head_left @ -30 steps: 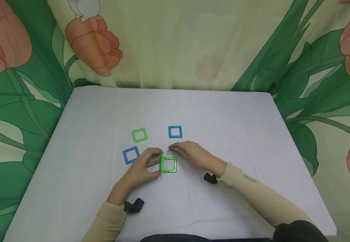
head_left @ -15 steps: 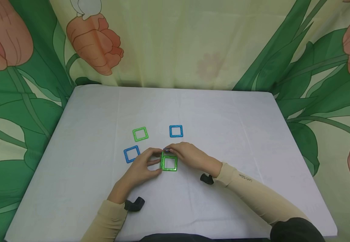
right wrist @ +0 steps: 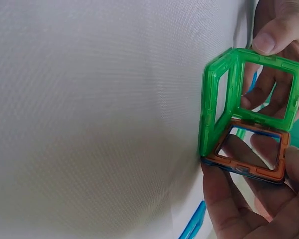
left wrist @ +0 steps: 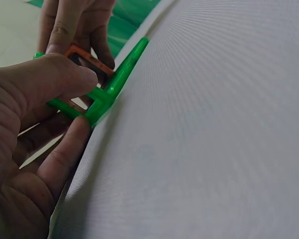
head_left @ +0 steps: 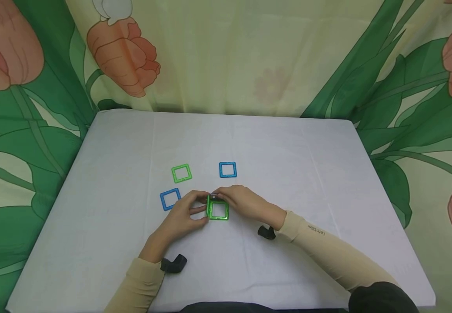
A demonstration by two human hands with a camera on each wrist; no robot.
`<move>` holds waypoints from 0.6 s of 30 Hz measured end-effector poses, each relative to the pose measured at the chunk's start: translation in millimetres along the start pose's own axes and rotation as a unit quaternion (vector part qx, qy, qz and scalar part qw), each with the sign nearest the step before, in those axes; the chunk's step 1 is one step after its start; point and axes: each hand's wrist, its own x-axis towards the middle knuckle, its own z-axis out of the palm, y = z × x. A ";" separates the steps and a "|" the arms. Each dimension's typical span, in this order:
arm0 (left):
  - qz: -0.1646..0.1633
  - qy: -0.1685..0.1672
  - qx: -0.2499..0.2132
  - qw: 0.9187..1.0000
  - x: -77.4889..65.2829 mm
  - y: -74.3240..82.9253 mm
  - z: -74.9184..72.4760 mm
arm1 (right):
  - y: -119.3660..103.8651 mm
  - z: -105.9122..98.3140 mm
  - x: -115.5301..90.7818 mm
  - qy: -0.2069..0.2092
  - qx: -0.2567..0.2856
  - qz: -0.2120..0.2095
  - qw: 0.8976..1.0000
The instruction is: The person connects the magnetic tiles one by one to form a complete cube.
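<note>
A green square magnetic tile [head_left: 219,218] lies flat on the white table. A second green tile [right wrist: 295,94] stands upright along its left edge. My left hand [head_left: 184,213] holds this upright tile between thumb and fingers. My right hand [head_left: 245,201] pinches an orange-rimmed tile [right wrist: 239,165], which stands at the far edge of the flat one. In the right wrist view the three tiles meet at a corner. The left wrist view shows my left thumb [left wrist: 70,77] across the upright green tile, with the orange-rimmed tile partly hidden behind it.
Beyond my hands lie a loose green tile [head_left: 181,173] and a blue tile [head_left: 227,170]. Another blue tile [head_left: 170,199] sits just left of my left hand, partly covered by it. A floral curtain [head_left: 226,56] hangs behind the table [head_left: 308,174].
My right hand has moved left and brought its tile up against the far edge of the green tiles. My left hand keeps its hold on the upright tile.
</note>
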 end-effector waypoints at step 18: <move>-0.005 -0.001 0.000 1.000 0.2 -0.2 0.1 | 2.7 0.3 2.0 -0.009 0.014 0.015 1.000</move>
